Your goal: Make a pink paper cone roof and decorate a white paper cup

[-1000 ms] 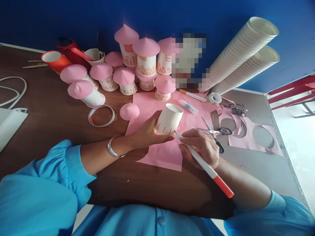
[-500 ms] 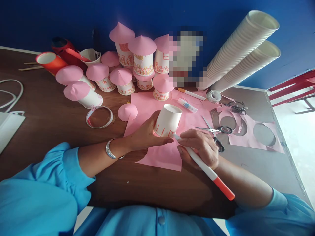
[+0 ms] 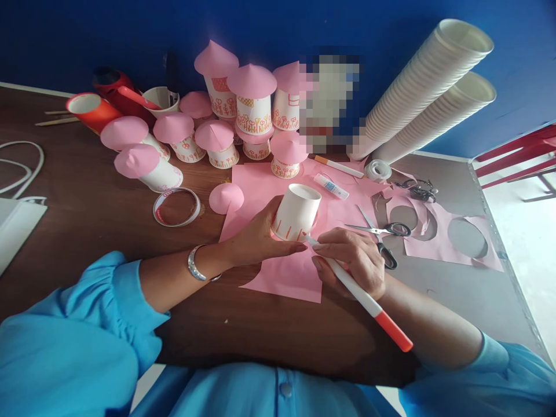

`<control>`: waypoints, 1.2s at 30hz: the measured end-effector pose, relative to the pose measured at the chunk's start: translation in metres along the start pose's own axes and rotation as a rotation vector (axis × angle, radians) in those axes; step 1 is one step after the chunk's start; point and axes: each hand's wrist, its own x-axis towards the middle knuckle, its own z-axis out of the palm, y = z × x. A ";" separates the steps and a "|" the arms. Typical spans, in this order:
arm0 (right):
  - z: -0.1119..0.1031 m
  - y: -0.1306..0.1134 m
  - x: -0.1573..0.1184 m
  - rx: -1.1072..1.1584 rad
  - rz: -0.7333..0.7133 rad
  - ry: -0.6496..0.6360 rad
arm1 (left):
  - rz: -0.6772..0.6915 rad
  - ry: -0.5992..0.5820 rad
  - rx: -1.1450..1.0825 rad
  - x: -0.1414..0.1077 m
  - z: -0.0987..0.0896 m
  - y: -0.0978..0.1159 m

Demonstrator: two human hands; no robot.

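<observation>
My left hand [image 3: 264,234] grips a white paper cup [image 3: 299,209], thumb along its lower side. The cup is upside down and tilted, with several short orange-red strokes near its rim. My right hand [image 3: 351,260] is closed round a white felt-tip marker [image 3: 358,289] with a red end. The marker's tip touches the cup beside the strokes. Beneath the hands lies a sheet of pink paper [image 3: 260,191]. A pink paper cone [image 3: 226,198] lies left of the cup, and a pair of scissors [image 3: 382,230] rests open to the right.
Decorated cups with pink cone roofs [image 3: 252,84] stand at the back. Two tall stacks of paper cups [image 3: 417,92] lean against the blue wall. A glue bottle [image 3: 330,186], a roll of tape [image 3: 377,170], cut pink scraps [image 3: 434,243] and a ring-shaped strip [image 3: 176,207] lie around.
Almost nothing differs. Both hands keep their hold on the cup and marker, and the marker's red end has shifted very slightly up and left.
</observation>
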 end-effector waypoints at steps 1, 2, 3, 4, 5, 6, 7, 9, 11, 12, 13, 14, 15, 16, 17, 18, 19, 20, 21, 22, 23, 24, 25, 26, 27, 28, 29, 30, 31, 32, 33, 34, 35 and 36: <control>0.000 0.000 0.000 0.002 0.000 -0.001 | 0.005 0.001 -0.003 0.000 0.000 -0.001; 0.000 0.000 0.000 0.002 0.001 -0.002 | 0.012 0.003 -0.003 0.000 0.000 -0.001; 0.000 0.001 0.000 0.002 0.000 -0.004 | 0.019 0.006 -0.001 0.001 0.000 -0.002; 0.001 0.001 0.000 0.001 -0.003 -0.007 | 0.025 0.007 0.001 0.001 0.000 -0.002; 0.001 0.001 0.000 0.000 -0.007 -0.010 | 0.030 0.008 0.002 0.001 0.000 -0.002; 0.000 0.001 0.000 0.000 -0.010 -0.011 | 0.031 0.008 0.003 0.001 0.000 -0.003; 0.000 0.001 0.000 -0.001 -0.010 -0.012 | 0.027 0.006 0.005 0.001 0.000 -0.003; 0.000 0.001 0.001 -0.004 -0.005 -0.014 | 0.019 0.002 0.006 0.001 0.000 -0.002; 0.000 0.001 0.001 -0.009 -0.002 -0.014 | 0.013 0.003 0.009 0.000 0.000 -0.001; 0.001 0.001 0.001 -0.012 -0.002 -0.016 | 0.011 0.003 0.012 0.000 0.000 0.000; 0.001 0.001 0.001 -0.012 -0.007 -0.016 | 0.013 0.003 0.014 0.000 0.000 0.000; 0.001 0.001 0.001 -0.013 -0.008 -0.017 | 0.017 0.004 0.014 0.000 0.000 0.000; 0.001 0.001 0.001 -0.013 -0.006 -0.017 | 0.020 0.004 0.014 0.001 0.000 0.000; 0.000 0.001 0.001 -0.012 -0.003 -0.018 | 0.025 0.005 0.011 0.001 0.000 0.000; 0.000 0.001 0.001 -0.011 -0.001 -0.018 | 0.030 0.006 0.009 0.001 0.000 0.000; 0.000 0.001 0.000 -0.010 0.000 -0.020 | 0.031 0.007 0.010 0.001 0.000 -0.001; 0.000 0.001 0.000 -0.010 0.001 -0.023 | 0.030 0.008 0.014 0.001 0.000 -0.001; 0.000 0.001 0.000 -0.010 -0.002 -0.026 | 0.027 0.007 0.021 0.001 0.000 -0.001; 0.000 0.001 0.000 -0.010 -0.005 -0.029 | 0.022 0.005 0.028 0.001 0.000 -0.001; 0.000 0.001 0.000 -0.011 -0.007 -0.029 | 0.016 0.001 0.035 0.001 0.000 -0.001; 0.000 0.001 0.000 -0.013 -0.007 -0.027 | 0.010 -0.004 0.039 0.001 -0.001 -0.001; 0.000 0.001 0.000 -0.015 -0.006 -0.025 | 0.007 -0.008 0.041 0.000 -0.001 -0.001; 0.000 0.001 0.000 -0.016 -0.003 -0.023 | 0.008 -0.011 0.040 0.000 -0.001 -0.001; 0.001 0.001 0.000 -0.018 -0.001 -0.024 | 0.009 -0.014 0.040 0.000 -0.001 -0.001; 0.001 0.001 0.000 -0.021 0.001 -0.026 | 0.013 -0.013 0.039 0.000 -0.001 -0.001; 0.001 0.001 0.000 -0.025 0.002 -0.029 | 0.015 -0.012 0.038 0.000 -0.001 -0.002; 0.001 0.001 0.000 -0.028 0.004 -0.033 | 0.017 -0.011 0.036 0.000 0.000 -0.002; 0.001 0.001 0.000 -0.030 0.002 -0.032 | 0.019 -0.010 0.035 0.000 0.000 -0.002; 0.001 0.002 0.000 -0.031 -0.002 -0.031 | 0.022 -0.009 0.033 0.000 0.000 -0.002; 0.001 0.002 0.000 -0.030 -0.006 -0.028 | 0.023 -0.011 0.033 0.000 0.000 -0.002; 0.001 0.002 0.000 -0.031 -0.008 -0.025 | 0.024 -0.012 0.034 0.000 0.000 -0.002; 0.001 0.002 0.000 -0.030 -0.010 -0.023 | 0.023 -0.013 0.036 0.000 0.000 -0.002; 0.001 0.002 0.000 -0.030 -0.011 -0.024 | 0.022 -0.013 0.037 0.000 0.000 -0.002; 0.001 0.002 0.000 -0.030 -0.012 -0.025 | 0.021 -0.012 0.036 0.000 0.000 -0.002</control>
